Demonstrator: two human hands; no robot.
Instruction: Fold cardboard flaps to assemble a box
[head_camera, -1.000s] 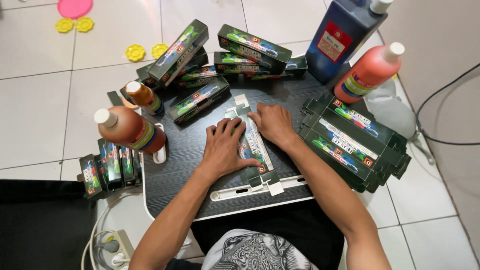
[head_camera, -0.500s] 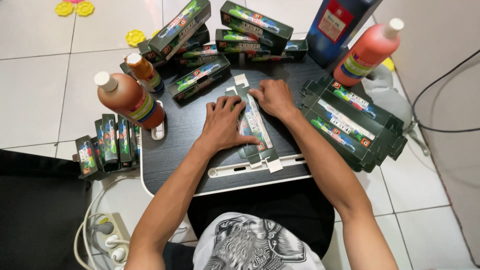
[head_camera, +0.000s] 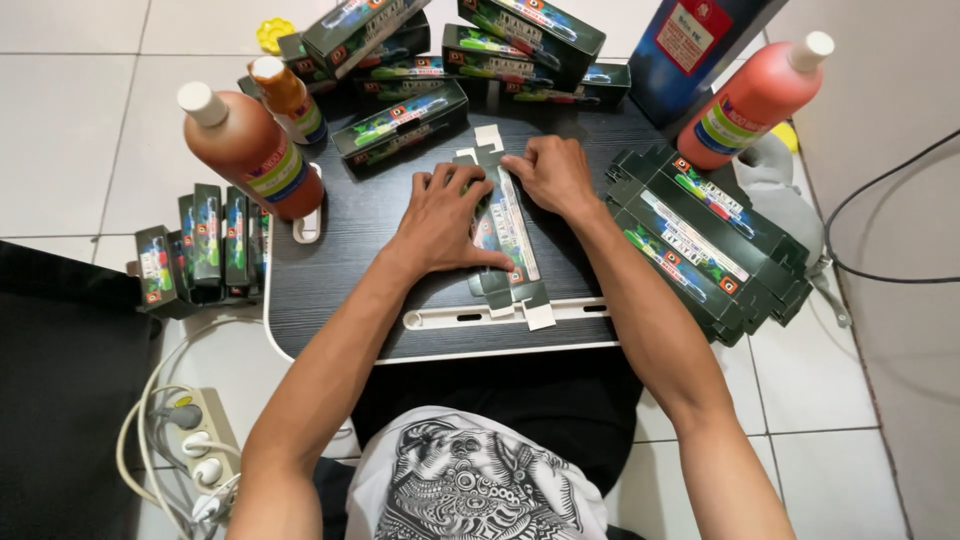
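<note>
Cardboard — a flattened dark carton blank — lies pinned under both our palms on the black lap table: left hand spread flat along its left edge, right hand pressing the far end (neither hand clasps it), probably to hold the creases down.

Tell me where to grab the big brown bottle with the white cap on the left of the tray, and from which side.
Grip the brown bottle around its body just above the label band, probably coming from its open left side. It leans with the white cap toward the upper left, and the smaller orange bottle and the folded cartons crowd its right. The cap looks too small for a secure hold.
</note>
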